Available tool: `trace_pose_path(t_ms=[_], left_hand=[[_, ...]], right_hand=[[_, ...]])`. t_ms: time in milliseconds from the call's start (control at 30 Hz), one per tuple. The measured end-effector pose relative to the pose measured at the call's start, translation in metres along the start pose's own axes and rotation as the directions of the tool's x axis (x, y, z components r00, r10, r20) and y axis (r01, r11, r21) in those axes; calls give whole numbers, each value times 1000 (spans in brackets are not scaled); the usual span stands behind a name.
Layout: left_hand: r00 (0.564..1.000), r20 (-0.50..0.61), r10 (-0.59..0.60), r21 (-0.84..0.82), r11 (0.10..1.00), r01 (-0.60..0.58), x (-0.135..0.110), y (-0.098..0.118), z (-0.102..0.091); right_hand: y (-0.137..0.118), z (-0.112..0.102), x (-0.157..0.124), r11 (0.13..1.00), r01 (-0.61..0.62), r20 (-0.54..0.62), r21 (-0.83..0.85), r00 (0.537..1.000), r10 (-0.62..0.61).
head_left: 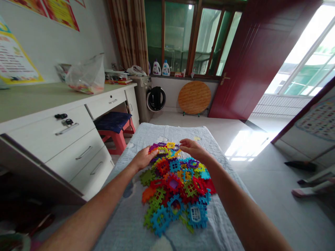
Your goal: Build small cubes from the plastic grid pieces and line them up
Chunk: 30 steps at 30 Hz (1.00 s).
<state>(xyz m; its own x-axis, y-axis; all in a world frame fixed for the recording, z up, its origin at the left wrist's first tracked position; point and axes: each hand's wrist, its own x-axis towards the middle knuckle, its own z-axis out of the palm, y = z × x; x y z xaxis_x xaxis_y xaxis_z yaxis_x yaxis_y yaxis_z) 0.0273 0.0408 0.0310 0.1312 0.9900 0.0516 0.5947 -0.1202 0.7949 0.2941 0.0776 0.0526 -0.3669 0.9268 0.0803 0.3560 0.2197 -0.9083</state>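
Note:
A heap of colourful interlocking plastic building blocks (174,183) lies on the cloth-covered table, in red, blue, green, orange, yellow and purple. At its far end is a cluster of building blocks (162,150) in purple, yellow and orange. My left hand (144,158) grips the left side of this cluster, thumb on top and the other fingers partly hidden. To the right of the cluster, my right hand (193,147) hovers with its fingers stretched out and nothing in them. Near the heap's front edge lies a blue square block (197,215) with a white window insert.
A pale patterned cloth (222,174) covers the table. On the left stand a white desk (78,150) with a plastic bag (87,76), and a red stool (117,137). Beyond are a washing machine (146,97), a round wooden tabletop (195,97) and a red door (240,59).

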Motion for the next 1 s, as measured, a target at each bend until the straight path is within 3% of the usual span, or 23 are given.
trace_pose_path(t_ms=[133, 267, 400, 533, 733, 900, 1000], left_hand=[[998, 55, -6, 252, 968, -8, 12, -1, -4], [997, 65, -28, 359, 933, 2, 30, -9, 1], [999, 19, -32, 328, 944, 24, 45, -19, 12], [999, 54, 6, 220, 975, -18, 49, -22, 23], [983, 170, 75, -36, 997, -70, 39, -9, 32], [963, 252, 98, -326, 945, -11, 30, 12, 36], [963, 213, 169, -312, 945, -97, 17, 24, 29]], right_hand=[[26, -37, -36, 956, -34, -124, -291, 992, -3], [58, -60, -67, 784, -218, -306, -581, 951, 38], [79, -52, -78, 704, -342, -393, -622, 914, 97], [78, -31, -78, 732, -265, -328, -627, 943, 60], [65, -9, -75, 850, -88, -232, -520, 972, -41], [57, 0, -74, 986, 63, -149, -153, 985, -86], [53, -2, -74, 985, 164, -108, 56, 982, -157]])
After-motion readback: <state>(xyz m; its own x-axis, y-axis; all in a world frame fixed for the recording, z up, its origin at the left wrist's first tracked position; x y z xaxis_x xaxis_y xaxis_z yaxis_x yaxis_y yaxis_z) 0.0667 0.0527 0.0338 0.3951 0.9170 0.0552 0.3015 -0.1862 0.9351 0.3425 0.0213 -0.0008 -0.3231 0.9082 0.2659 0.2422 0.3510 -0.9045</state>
